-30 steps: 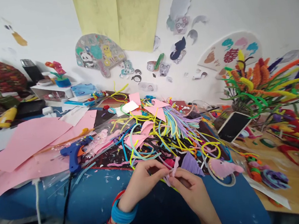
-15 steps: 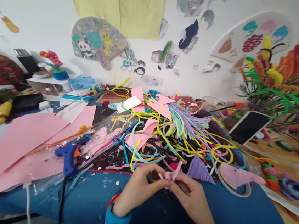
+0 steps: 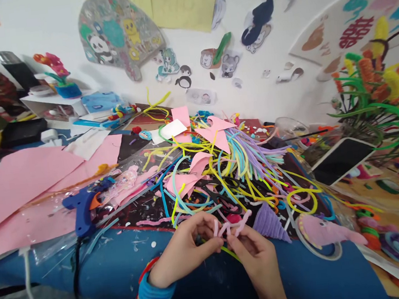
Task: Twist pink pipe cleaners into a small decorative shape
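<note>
A bent, zigzag pink pipe cleaner stretches between my two hands near the table's front edge. My left hand, with blue and red bands on its wrist, pinches its left part between thumb and fingers. The thumb and fingers of my right hand grip its right part, and one end sticks up past them. A yellow-green strand shows below and between the hands. Just right of my right hand lies a purple ribbed cone shape, with a pink stuffed-looking piece on a hairband farther right.
Many pipe cleaners and black scissors lie beyond the hands. A blue glue gun and pink sheets are at left. A phone leans at right beside orange and green pipe-cleaner plants.
The fingertips have moved slightly apart, showing more of the pink pipe cleaner. The yellow-green strand now shows below the hands. The camera view has shifted a little downward and closer.
</note>
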Demonstrator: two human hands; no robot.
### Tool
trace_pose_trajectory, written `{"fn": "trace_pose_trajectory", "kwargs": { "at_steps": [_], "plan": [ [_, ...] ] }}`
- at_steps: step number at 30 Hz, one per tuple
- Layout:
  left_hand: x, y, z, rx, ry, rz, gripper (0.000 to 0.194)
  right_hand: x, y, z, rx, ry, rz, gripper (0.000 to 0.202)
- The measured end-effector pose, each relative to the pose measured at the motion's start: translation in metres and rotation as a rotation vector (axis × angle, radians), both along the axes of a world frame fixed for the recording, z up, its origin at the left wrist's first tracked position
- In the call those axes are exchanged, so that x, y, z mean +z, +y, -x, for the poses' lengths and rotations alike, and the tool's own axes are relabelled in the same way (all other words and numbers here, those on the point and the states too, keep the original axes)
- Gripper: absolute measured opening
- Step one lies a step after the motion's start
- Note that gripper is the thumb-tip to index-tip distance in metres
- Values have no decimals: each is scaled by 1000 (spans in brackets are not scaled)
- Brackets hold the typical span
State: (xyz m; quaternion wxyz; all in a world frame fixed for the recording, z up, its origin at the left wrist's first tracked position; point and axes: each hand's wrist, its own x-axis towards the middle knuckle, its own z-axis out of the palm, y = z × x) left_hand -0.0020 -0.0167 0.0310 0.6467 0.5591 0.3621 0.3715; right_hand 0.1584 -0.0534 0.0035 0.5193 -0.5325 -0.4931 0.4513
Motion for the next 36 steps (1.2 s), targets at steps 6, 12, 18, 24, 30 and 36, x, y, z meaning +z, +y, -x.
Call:
{"fn": "trace_pose_trajectory", "kwargs": {
  "at_steps": [6,12,18,24,30,36],
  "plan": [
    [-1,-1,-2,37,20,16,13,0,0,2,24,59,13,15],
    [0,-1,-1,24,36,0,22,10,1,7,-51,44,7,16],
    [0,-7,-5,60,-124,52,26,17,-4,9,-81,154,-5,16],
    [-3,-25,-15,204,-58,-70,16,21,-12,10,-74,144,-13,14],
    [5,-44,-15,222,123,-178,23,26,-18,8,-75,124,-43,15],
    [3,-50,-15,183,-71,-55,26,30,-27,9,-95,88,-100,13]
  ]
}}
